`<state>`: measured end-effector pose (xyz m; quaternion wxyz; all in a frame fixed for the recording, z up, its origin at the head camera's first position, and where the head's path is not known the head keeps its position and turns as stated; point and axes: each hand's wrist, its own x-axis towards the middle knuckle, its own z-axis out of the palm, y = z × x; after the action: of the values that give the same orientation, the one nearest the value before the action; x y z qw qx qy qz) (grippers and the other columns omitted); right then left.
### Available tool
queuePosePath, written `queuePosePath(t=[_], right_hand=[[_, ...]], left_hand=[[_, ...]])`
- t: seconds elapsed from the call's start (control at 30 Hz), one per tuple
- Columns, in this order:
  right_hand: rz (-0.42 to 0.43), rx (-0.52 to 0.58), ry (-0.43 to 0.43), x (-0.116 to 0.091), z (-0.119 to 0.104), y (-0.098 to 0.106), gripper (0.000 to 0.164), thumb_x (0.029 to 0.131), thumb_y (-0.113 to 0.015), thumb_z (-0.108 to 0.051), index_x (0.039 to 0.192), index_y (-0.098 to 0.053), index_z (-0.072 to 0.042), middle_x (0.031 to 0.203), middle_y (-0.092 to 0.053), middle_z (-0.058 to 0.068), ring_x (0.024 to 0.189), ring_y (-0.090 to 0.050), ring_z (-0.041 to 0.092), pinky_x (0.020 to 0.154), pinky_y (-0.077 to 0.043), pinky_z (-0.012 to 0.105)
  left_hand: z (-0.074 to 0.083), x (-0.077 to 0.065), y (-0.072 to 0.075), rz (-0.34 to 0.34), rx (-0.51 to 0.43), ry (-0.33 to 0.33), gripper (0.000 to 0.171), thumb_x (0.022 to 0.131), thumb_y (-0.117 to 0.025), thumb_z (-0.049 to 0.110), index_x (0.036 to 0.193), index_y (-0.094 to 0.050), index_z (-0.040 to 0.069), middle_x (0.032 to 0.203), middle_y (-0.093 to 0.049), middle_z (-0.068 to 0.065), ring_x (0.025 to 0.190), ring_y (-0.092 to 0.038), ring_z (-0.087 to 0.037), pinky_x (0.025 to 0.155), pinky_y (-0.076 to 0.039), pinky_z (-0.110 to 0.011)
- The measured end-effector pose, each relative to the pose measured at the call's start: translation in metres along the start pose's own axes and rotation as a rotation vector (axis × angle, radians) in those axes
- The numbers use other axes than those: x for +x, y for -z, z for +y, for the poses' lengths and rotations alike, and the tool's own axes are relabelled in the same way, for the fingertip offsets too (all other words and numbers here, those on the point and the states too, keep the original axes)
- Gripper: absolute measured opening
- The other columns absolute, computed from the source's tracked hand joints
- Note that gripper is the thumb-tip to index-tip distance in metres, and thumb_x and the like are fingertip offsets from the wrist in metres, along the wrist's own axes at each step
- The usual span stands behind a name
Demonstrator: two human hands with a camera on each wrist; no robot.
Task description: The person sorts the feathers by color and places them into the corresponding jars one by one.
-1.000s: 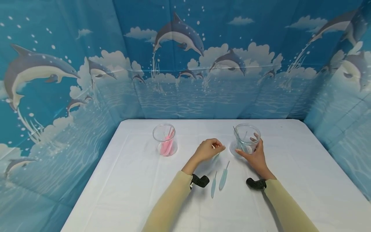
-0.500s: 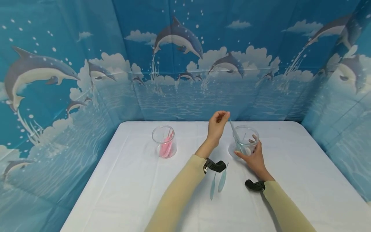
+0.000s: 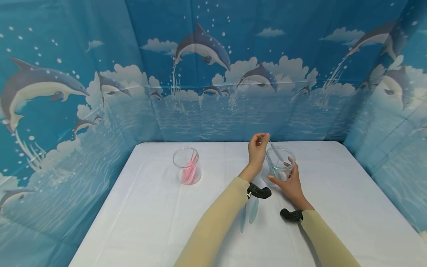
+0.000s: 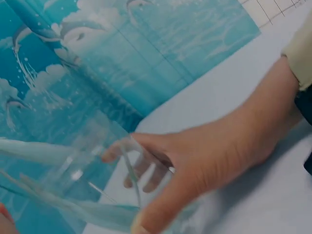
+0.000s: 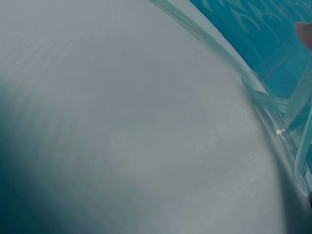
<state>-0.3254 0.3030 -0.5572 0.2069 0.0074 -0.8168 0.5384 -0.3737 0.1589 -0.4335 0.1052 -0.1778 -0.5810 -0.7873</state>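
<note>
In the head view my left hand (image 3: 256, 150) pinches a pale teal crochet hook (image 3: 276, 152) by its thin end. Its wider handle slants down into a clear glass jar (image 3: 281, 169). My right hand (image 3: 291, 185) grips that jar around its right side, thumb in front and fingers behind. Seen from the left wrist, the right hand (image 4: 209, 156) wraps the tilted-looking jar, and several teal handles (image 4: 97, 214) show through the glass. In the right wrist view, teal hooks (image 5: 302, 146) stand inside the jar at the right edge; the right hand is mostly out of frame.
Two more teal hooks lie on the white table, a wider one (image 3: 254, 211) and a narrower one (image 3: 243, 219), partly under the left forearm. A second glass jar (image 3: 185, 166) at left holds several pink hooks (image 3: 189, 174). A dolphin-print curtain (image 3: 213, 111) stands behind the table.
My left hand has picked a teal crochet hook off the table, raised it, and moved right to the jar, where the hook now reaches inside. The right hand keeps its grip.
</note>
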Motion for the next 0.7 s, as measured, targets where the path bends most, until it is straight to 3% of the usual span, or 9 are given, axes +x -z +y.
queuePosePath(t=[0.1,0.23,0.43,0.57,0.7], right_hand=[[-0.003,-0.005,0.009,-0.001,-0.001,-0.001,0.109,0.072,-0.084,-0.019,0.151,-0.008,-0.015,0.143,-0.026,0.025,0.13,-0.029,0.044,0.102,-0.023,0.061],[0.002,-0.005,0.018,-0.001,-0.002,-0.003,0.109,0.072,-0.084,-0.018,0.15,-0.009,-0.013,0.143,-0.026,0.027,0.13,-0.028,0.045,0.102,-0.023,0.061],[0.001,-0.025,0.014,0.0,-0.003,-0.003,0.107,0.074,-0.083,-0.018,0.151,-0.008,-0.014,0.143,-0.026,0.026,0.132,-0.027,0.043,0.104,-0.022,0.058],[-0.013,-0.023,0.014,0.0,-0.003,-0.002,0.108,0.074,-0.083,-0.019,0.151,-0.007,-0.015,0.144,-0.025,0.025,0.132,-0.027,0.042,0.104,-0.022,0.058],[-0.009,-0.003,0.023,-0.001,-0.003,0.0,0.107,0.074,-0.083,-0.018,0.151,-0.008,-0.017,0.143,-0.025,0.024,0.131,-0.027,0.043,0.104,-0.022,0.059]], left_hand=[[-0.016,-0.003,0.006,0.0,0.041,0.033,0.024,0.094,-0.061,0.019,0.11,-0.063,0.001,0.09,-0.047,0.005,0.071,-0.038,-0.007,0.064,-0.034,-0.023],[-0.025,-0.007,0.02,0.023,0.067,0.041,0.026,0.092,-0.064,0.023,0.109,-0.065,0.003,0.089,-0.047,0.004,0.071,-0.039,-0.007,0.065,-0.035,-0.022],[-0.034,-0.02,0.052,0.037,0.154,0.079,0.027,0.094,-0.06,0.027,0.104,-0.066,0.003,0.087,-0.056,0.008,0.075,-0.05,-0.011,0.069,-0.043,-0.022],[-0.041,-0.037,0.078,-0.031,0.315,0.154,0.026,0.093,-0.061,0.029,0.099,-0.068,0.004,0.083,-0.06,0.001,0.069,-0.053,-0.011,0.062,-0.045,-0.022],[-0.044,-0.054,0.099,-0.149,0.455,0.186,0.027,0.093,-0.06,0.032,0.097,-0.068,0.007,0.083,-0.062,-0.006,0.065,-0.051,-0.007,0.06,-0.043,-0.023]])
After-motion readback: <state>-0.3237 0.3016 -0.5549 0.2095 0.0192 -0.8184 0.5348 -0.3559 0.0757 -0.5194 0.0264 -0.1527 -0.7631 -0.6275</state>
